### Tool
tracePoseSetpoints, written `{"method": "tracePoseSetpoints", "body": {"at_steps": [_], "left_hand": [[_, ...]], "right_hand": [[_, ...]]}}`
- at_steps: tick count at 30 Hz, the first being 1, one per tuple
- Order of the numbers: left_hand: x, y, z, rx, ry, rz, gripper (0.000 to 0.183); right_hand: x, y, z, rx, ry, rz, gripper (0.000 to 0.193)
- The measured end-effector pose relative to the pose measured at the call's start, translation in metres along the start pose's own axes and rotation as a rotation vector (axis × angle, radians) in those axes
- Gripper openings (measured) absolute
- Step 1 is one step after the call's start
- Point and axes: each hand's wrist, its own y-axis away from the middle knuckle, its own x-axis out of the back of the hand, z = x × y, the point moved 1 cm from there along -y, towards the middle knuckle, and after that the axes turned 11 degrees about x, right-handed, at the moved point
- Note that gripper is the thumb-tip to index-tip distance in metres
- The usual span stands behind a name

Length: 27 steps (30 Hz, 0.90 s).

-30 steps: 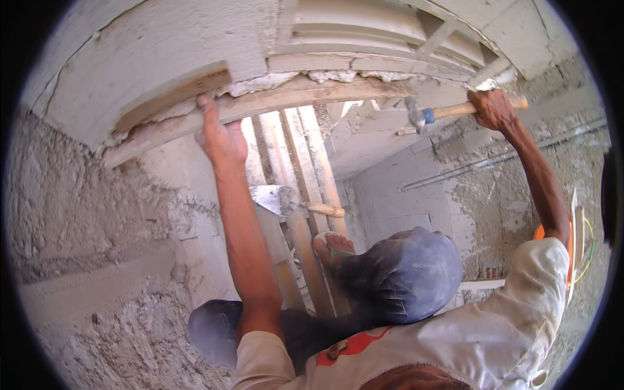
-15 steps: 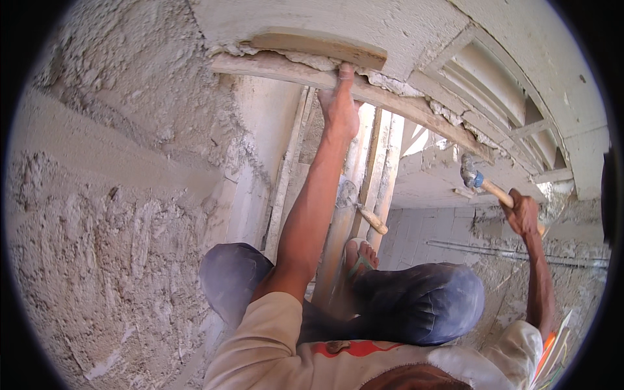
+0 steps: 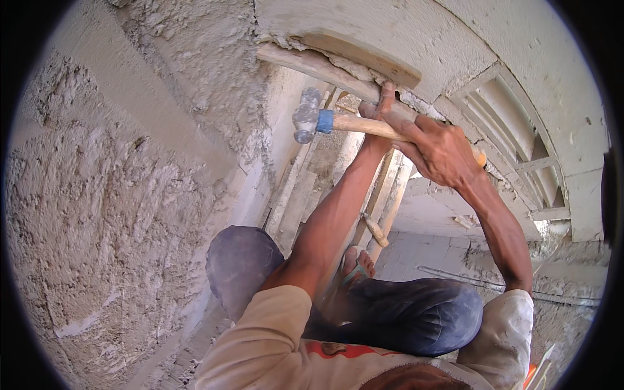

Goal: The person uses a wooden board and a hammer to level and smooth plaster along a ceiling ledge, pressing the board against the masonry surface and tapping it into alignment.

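Observation:
My right hand [image 3: 442, 153] is closed around the wooden handle of a hammer [image 3: 361, 125]. Its double-faced steel head points left, and blue wrapping circles the neck. Just beneath, my left hand [image 3: 383, 107] grips a long wooden strip [image 3: 305, 62] along the wall edge, one digit pressed up over its face; the other fingers are partly hidden by the hammer and right hand. Above that strip lies a shorter board [image 3: 364, 57], with rough mortar between the two.
Below, a wooden tool handle [image 3: 376, 231] rests on upright planks [image 3: 393, 185] near my sandalled foot [image 3: 357, 263]. Rough plastered wall [image 3: 130, 214] rises at left. A louvred vent block [image 3: 510, 120] is set in the wall at right. Thin rods [image 3: 507, 286] run at lower right.
My right hand has swung the hammer from the far right up and left, across my left hand. The view has shifted slightly; my left hand stays at the strip.

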Motion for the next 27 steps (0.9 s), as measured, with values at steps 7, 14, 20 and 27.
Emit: {"method": "tracePoseSetpoints", "body": {"at_steps": [7,14,20,27], "left_hand": [[0.007,-0.007,0.001,-0.188,0.167,-0.177,0.054],[-0.009,0.005,0.004,-0.171,0.323,-0.137,0.045],[0.008,-0.001,-0.003,0.093,-0.239,-0.132,0.063],[0.015,-0.007,0.009,0.096,0.103,-0.18,0.114]], "right_hand": [[-0.017,-0.042,0.019,-0.034,0.197,-0.066,0.047],[-0.018,-0.032,0.02,-0.046,0.186,-0.083,0.047],[-0.007,0.015,0.012,-0.112,0.097,-0.017,0.047],[0.04,0.169,0.024,-0.337,0.056,-0.128,0.042]]}}
